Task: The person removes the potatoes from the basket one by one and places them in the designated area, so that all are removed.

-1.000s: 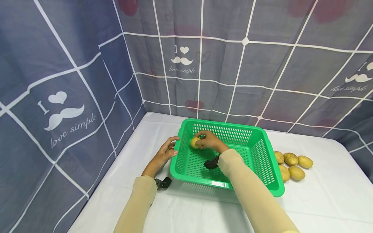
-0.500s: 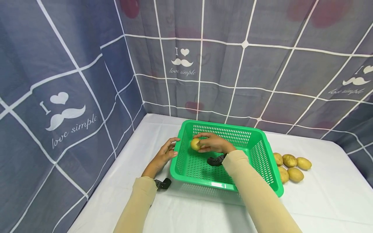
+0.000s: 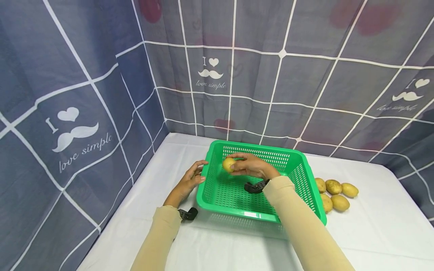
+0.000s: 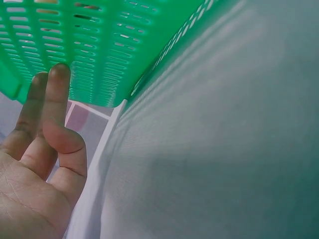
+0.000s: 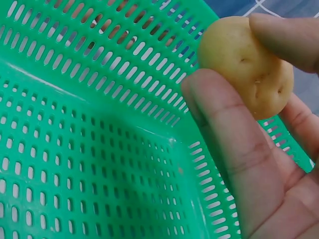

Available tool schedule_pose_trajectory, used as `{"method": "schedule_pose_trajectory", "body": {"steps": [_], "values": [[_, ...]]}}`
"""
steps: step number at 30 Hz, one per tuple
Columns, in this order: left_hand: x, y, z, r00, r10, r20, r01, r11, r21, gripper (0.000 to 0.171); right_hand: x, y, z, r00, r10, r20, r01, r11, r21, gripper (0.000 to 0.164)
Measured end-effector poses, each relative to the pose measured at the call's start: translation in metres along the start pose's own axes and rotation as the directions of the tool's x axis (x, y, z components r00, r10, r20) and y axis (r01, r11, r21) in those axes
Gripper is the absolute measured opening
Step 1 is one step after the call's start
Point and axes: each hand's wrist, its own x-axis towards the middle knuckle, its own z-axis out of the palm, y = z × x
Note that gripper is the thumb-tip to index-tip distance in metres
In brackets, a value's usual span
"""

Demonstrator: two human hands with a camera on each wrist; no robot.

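In the head view, my right hand (image 3: 252, 165) is over the left part of a green plastic basket (image 3: 234, 207), pinching a yellow potato (image 3: 228, 164) between thumb and fingers. The right wrist view shows this potato (image 5: 244, 64) held above the perforated basket floor (image 5: 65, 164), near a corner. My left hand (image 3: 190, 180) is at the basket's left side, fingers extended near the rim. From the left wrist camera, the left fingertips (image 4: 60, 72) lie against or very close to the slotted outer wall (image 4: 94, 59); exact contact is hard to tell.
Several potatoes (image 3: 340, 202) lie grouped on the white tablecloth (image 3: 379, 233), right of the basket. Grey and blue curtains (image 3: 257, 75) with white lines hang behind and to the left. Each wrist wears a black camera mount (image 3: 188, 213).
My right hand has risen slightly with the potato, its wrist swinging a little to the right. The left hand stays at the basket's side. The head view has shifted slightly.
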Motion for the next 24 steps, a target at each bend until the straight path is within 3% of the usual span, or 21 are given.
{"method": "schedule_pose_trajectory", "body": {"steps": [17, 24], "values": [[0.0, -0.002, 0.0, 1.0, -0.005, -0.001, 0.005, 1.0, 0.005, 0.081, -0.029, -0.018, 0.0, 0.998, -0.063, -0.032, 0.062, 0.998, -0.008, 0.058], [-0.001, 0.0, 0.0, 1.0, -0.017, -0.003, 0.017, 1.0, -0.009, 0.081, -0.044, -0.026, -0.006, 0.995, -0.097, -0.031, 0.095, 0.994, -0.06, 0.056]]}}
